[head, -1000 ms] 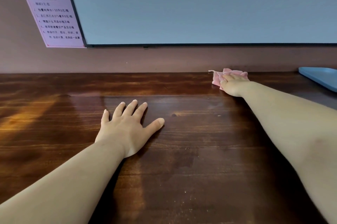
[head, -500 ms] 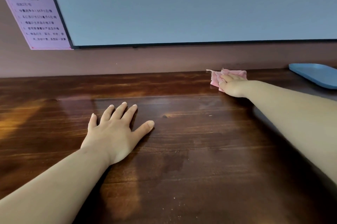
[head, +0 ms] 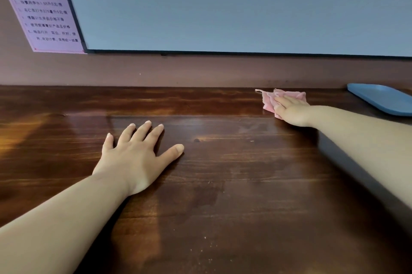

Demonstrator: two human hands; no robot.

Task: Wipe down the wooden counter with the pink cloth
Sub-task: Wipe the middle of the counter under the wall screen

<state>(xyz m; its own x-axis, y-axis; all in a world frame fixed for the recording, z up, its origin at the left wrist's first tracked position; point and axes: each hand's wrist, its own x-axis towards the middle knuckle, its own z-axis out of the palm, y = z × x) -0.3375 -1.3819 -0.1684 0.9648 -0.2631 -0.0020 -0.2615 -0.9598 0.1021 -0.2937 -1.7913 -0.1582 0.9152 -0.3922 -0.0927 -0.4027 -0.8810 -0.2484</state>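
The dark wooden counter (head: 245,184) fills the lower half of the view. A crumpled pink cloth (head: 269,98) lies at its far edge, close to the back wall, right of centre. My right hand (head: 292,110) is stretched out flat on top of the cloth and presses it onto the wood with straight fingers. My left hand (head: 136,155) rests palm down on the counter at centre left, its fingers spread and holding nothing. Pale crumbs dot the wood near the front.
A blue tray (head: 383,99) lies on the counter at the far right, just beyond the cloth. A brown wall runs behind the counter, with a large grey panel (head: 223,6) above it and a pink printed notice (head: 42,6) at the upper left.
My right hand stays pressed on the cloth at the counter's far edge, with little movement. The left hand has stayed flat in place. The view has shifted slightly.
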